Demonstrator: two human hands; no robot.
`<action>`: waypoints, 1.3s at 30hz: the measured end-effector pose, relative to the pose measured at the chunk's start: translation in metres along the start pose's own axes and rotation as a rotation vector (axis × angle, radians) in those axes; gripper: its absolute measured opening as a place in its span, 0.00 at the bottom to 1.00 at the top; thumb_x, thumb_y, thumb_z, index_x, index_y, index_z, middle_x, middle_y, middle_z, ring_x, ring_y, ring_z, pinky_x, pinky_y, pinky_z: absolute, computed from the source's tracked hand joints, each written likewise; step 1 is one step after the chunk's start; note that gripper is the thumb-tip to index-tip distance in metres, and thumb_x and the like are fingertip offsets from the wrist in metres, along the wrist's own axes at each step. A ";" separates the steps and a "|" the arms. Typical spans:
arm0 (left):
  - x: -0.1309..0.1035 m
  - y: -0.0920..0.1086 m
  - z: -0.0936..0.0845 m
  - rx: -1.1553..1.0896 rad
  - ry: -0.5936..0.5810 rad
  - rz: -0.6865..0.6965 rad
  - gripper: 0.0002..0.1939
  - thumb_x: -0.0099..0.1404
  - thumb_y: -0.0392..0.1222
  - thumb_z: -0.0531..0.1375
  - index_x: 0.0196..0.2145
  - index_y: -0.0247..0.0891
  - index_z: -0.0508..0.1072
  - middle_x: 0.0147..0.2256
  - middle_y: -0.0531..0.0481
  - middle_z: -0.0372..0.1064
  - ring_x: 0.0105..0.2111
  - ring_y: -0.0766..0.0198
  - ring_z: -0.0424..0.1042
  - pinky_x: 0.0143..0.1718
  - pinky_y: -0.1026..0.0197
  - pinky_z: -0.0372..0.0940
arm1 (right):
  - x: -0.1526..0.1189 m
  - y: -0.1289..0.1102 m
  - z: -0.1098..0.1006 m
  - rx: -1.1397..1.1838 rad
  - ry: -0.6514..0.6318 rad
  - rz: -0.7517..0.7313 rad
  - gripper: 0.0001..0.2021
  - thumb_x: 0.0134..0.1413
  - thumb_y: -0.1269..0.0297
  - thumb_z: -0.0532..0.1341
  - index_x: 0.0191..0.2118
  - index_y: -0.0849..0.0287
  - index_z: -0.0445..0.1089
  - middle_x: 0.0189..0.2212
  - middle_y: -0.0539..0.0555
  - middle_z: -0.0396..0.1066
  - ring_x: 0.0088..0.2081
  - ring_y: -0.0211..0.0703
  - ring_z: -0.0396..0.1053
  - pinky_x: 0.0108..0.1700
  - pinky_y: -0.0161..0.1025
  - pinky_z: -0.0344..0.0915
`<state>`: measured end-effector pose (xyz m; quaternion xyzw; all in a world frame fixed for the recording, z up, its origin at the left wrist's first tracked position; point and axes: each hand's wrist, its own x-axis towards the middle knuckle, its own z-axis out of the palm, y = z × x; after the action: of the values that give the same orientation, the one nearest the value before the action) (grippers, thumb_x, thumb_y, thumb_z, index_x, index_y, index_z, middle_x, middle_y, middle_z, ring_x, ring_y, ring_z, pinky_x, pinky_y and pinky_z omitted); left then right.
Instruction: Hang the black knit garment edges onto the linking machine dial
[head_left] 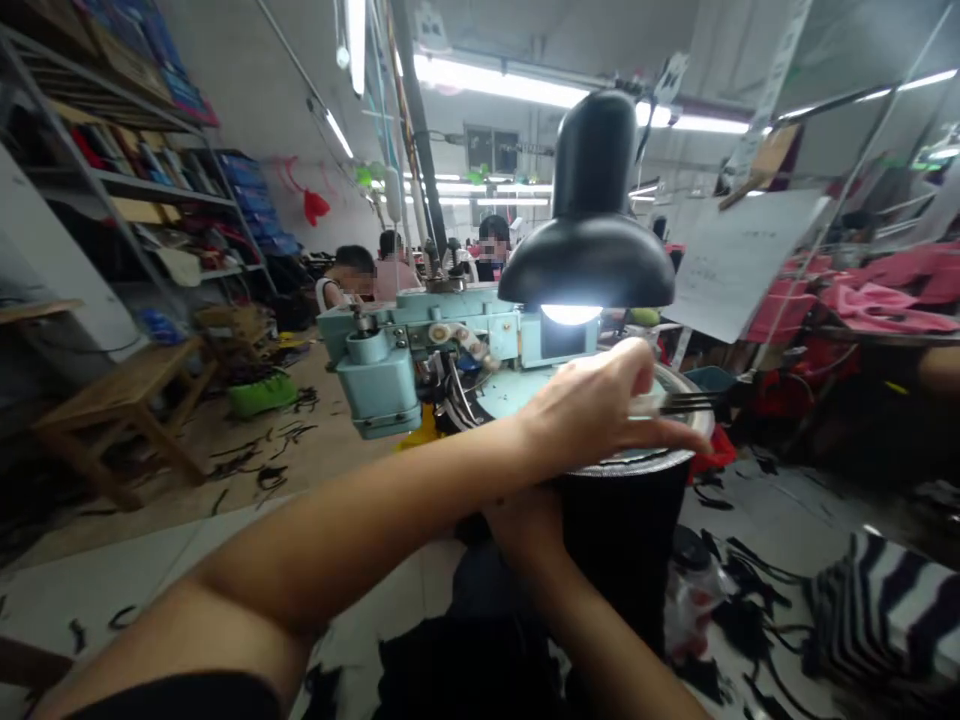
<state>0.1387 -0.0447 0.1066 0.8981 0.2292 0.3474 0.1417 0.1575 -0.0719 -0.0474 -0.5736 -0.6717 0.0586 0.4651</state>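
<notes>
My left hand (592, 405) reaches across to the round rim of the pale green machine (379, 385). Its fingers are bent around something blurred, from which thin dark prongs (690, 401) stick out to the right. Below my left forearm is my right hand (525, 520), beside the black fabric (622, 540) hanging under the rim; its fingers are hidden. A black lamp (589, 250) shines just above my left hand.
A paper sheet (739, 260) hangs at the right, before pink fabric (892, 290). At the left are a wooden stool (127, 390) and shelves (165, 190). Dark scraps litter the floor. Striped fabric (885, 610) is low right. Several people sit beyond the machine.
</notes>
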 end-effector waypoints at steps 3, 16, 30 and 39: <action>-0.103 -0.014 -0.033 -0.235 0.252 -0.157 0.26 0.58 0.68 0.61 0.24 0.41 0.66 0.22 0.53 0.64 0.22 0.64 0.62 0.27 0.59 0.60 | -0.008 0.002 -0.008 0.054 0.174 -0.021 0.07 0.57 0.64 0.61 0.32 0.59 0.76 0.25 0.57 0.75 0.25 0.47 0.73 0.28 0.38 0.66; -0.192 -0.105 0.013 -0.694 0.312 -0.785 0.27 0.59 0.67 0.61 0.37 0.38 0.74 0.19 0.56 0.64 0.17 0.68 0.60 0.17 0.67 0.54 | -0.014 -0.022 0.012 0.317 0.389 0.078 0.06 0.58 0.68 0.59 0.39 0.59 0.73 0.25 0.52 0.75 0.22 0.40 0.72 0.25 0.35 0.69; -0.147 -0.125 -0.001 -0.875 0.183 -0.619 0.27 0.57 0.65 0.64 0.25 0.35 0.72 0.18 0.54 0.67 0.14 0.72 0.61 0.13 0.70 0.51 | 0.001 -0.046 -0.014 -0.208 0.575 -0.160 0.04 0.57 0.70 0.67 0.37 0.54 0.75 0.28 0.51 0.79 0.25 0.41 0.75 0.30 0.38 0.72; -0.141 -0.127 0.007 -0.919 0.107 -0.545 0.26 0.59 0.63 0.64 0.25 0.33 0.74 0.17 0.54 0.68 0.13 0.74 0.62 0.12 0.72 0.53 | -0.014 -0.017 0.022 0.129 0.594 0.129 0.06 0.52 0.63 0.69 0.32 0.59 0.75 0.20 0.48 0.74 0.18 0.38 0.72 0.21 0.32 0.69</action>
<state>0.0115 -0.0084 -0.0303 0.6324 0.2853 0.4079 0.5936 0.1288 -0.0785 -0.0573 -0.5763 -0.4637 -0.0397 0.6718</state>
